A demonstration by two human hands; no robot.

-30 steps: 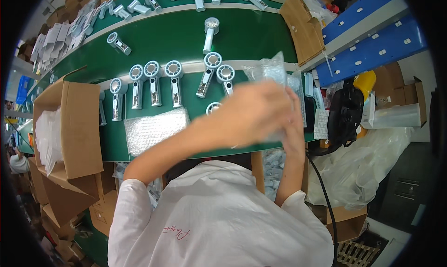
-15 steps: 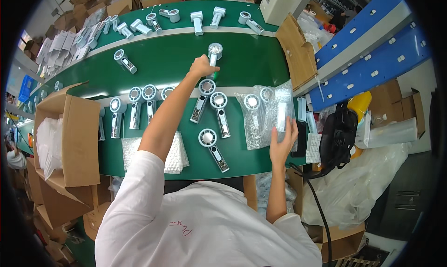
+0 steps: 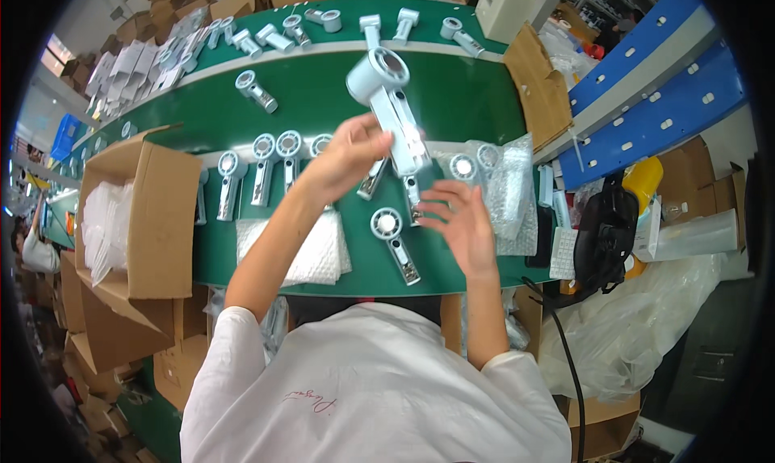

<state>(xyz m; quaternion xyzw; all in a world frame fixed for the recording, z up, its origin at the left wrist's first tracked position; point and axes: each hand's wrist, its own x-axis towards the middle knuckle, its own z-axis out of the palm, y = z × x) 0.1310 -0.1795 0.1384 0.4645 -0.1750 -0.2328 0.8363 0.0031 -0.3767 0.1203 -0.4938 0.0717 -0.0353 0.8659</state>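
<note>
My left hand (image 3: 349,158) is closed around the handle of a pale blue handheld fan (image 3: 389,120), which is lifted over the bench and tilted, its round head up and away from me. Just below and right of the handle's lower end is my right hand (image 3: 466,226), its fingers spread and nothing held in it. On the bench nearest me lies another handheld fan (image 3: 395,249); others are partly covered by my left hand and the raised fan. At the right are fans in bubble-wrap bags (image 3: 510,192).
White bubble-wrap bags (image 3: 311,257) lie left of centre, beside a row of fans (image 3: 263,172). An open cardboard box (image 3: 168,221) stands at the left. Farther back, a single fan (image 3: 257,92) rests on the green belt (image 3: 315,92). A black bag (image 3: 607,237) sits at the right.
My left hand has picked the fan up from the far side and brought it nearer. My right hand has left the bubble-wrapped fans and moved left toward it. The view has shifted slightly.
</note>
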